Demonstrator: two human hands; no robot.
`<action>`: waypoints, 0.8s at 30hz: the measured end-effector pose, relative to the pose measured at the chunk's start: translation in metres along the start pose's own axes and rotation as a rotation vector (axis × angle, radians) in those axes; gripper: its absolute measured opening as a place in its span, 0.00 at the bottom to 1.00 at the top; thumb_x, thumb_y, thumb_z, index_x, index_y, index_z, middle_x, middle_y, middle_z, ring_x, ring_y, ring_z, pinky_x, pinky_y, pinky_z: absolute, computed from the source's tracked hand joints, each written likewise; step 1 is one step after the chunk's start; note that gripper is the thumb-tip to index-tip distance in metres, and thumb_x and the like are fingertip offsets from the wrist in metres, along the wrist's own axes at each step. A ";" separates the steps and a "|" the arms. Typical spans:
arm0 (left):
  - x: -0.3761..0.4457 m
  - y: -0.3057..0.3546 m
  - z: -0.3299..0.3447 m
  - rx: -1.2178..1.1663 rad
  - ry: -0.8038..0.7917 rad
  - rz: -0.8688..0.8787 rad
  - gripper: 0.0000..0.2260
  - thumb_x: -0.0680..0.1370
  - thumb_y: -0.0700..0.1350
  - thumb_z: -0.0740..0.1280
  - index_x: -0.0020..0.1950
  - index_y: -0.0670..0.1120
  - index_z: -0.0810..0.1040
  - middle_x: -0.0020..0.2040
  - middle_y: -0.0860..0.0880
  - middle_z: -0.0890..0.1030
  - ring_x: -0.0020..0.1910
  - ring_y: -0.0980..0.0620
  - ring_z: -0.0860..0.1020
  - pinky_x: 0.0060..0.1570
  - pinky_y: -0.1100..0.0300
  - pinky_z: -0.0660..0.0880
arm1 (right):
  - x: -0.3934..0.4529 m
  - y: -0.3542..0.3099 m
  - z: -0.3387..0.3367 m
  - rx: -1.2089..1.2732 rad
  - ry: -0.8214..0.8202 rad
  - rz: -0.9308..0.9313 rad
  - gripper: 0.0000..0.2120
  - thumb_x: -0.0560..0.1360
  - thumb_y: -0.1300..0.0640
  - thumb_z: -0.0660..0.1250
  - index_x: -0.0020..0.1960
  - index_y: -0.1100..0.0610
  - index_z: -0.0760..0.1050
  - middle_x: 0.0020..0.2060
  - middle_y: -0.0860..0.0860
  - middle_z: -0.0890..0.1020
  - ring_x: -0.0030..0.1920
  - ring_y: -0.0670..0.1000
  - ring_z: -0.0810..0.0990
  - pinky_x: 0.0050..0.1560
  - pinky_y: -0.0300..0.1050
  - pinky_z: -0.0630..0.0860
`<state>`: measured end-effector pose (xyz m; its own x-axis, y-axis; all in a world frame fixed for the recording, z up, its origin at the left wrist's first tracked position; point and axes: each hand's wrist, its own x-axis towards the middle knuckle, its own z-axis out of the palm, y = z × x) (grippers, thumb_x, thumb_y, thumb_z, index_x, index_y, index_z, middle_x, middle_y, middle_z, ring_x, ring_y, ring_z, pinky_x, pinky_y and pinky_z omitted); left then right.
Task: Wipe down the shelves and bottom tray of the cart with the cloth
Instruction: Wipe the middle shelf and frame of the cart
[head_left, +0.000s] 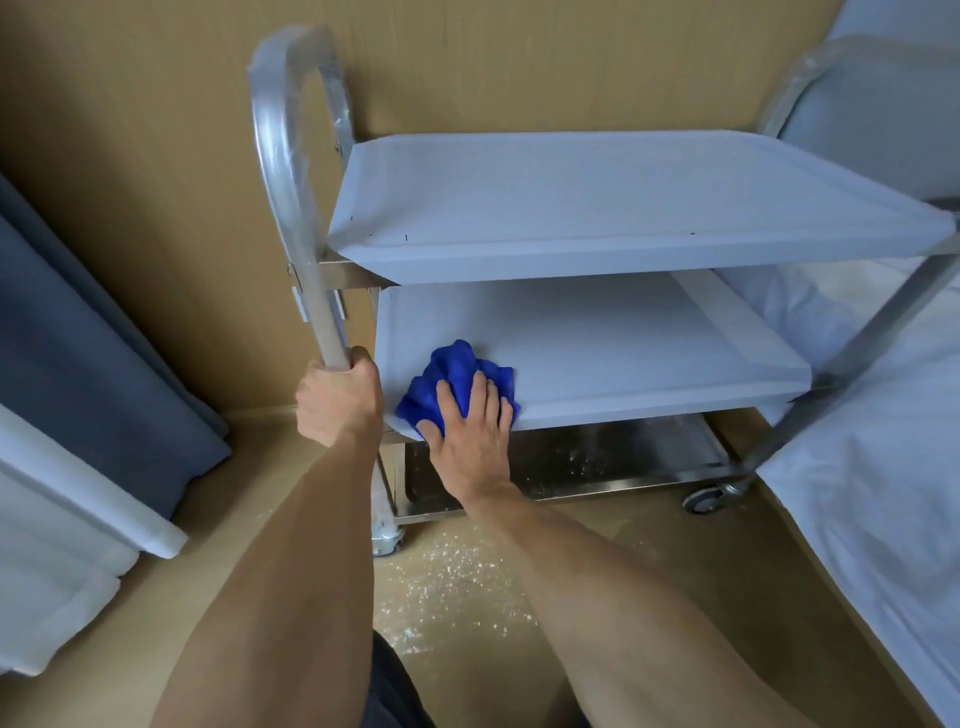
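Your left hand (337, 400) grips the cart post (306, 249); your right hand (470, 431), fingers flat, presses the cloth (452, 371) on the middle shelf (623, 353).

Both bare forearms reach forward and up from the bottom of the view, the left one steeper and closer to the centre line, the right one angling in from the lower right. The left hand (337, 397) is clenched in a fist round the cart's upright handle post (332, 338), knuckles toward the camera, thumb tucked over the top; the wrist runs straight into the forearm. The right hand (470, 434) lies palm-down with its fingers spread and nearly straight, pressing flat on the blue cloth (452, 374). Its thumb points left along the cloth's near edge. The right wrist bends slightly back, though the wide lens may exaggerate that.
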<state>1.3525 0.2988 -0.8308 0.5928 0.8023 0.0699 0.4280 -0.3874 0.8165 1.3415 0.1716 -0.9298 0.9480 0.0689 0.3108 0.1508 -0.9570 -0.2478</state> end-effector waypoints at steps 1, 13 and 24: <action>-0.001 0.000 -0.001 0.021 0.008 0.001 0.15 0.74 0.57 0.60 0.43 0.45 0.75 0.39 0.46 0.77 0.40 0.41 0.76 0.45 0.52 0.73 | 0.000 0.007 -0.002 -0.004 -0.015 -0.030 0.26 0.80 0.38 0.54 0.74 0.48 0.61 0.75 0.61 0.63 0.74 0.63 0.64 0.73 0.62 0.60; -0.026 0.007 0.007 0.043 0.181 -0.079 0.25 0.72 0.61 0.58 0.58 0.42 0.70 0.52 0.39 0.79 0.50 0.35 0.78 0.51 0.44 0.72 | 0.017 0.264 -0.063 0.264 0.214 0.726 0.25 0.84 0.42 0.49 0.79 0.49 0.57 0.80 0.62 0.47 0.79 0.63 0.44 0.76 0.65 0.58; -0.147 0.051 0.120 0.245 -0.147 0.535 0.10 0.79 0.49 0.62 0.46 0.42 0.74 0.37 0.36 0.80 0.38 0.34 0.78 0.38 0.52 0.67 | 0.051 0.334 -0.083 0.200 0.256 0.902 0.27 0.84 0.46 0.54 0.80 0.54 0.57 0.78 0.65 0.53 0.78 0.65 0.52 0.76 0.61 0.53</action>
<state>1.3688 0.1063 -0.8680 0.8497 0.4029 0.3401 0.1786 -0.8268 0.5333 1.4169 -0.1674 -0.9207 0.6443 -0.7565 0.1119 -0.5382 -0.5525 -0.6365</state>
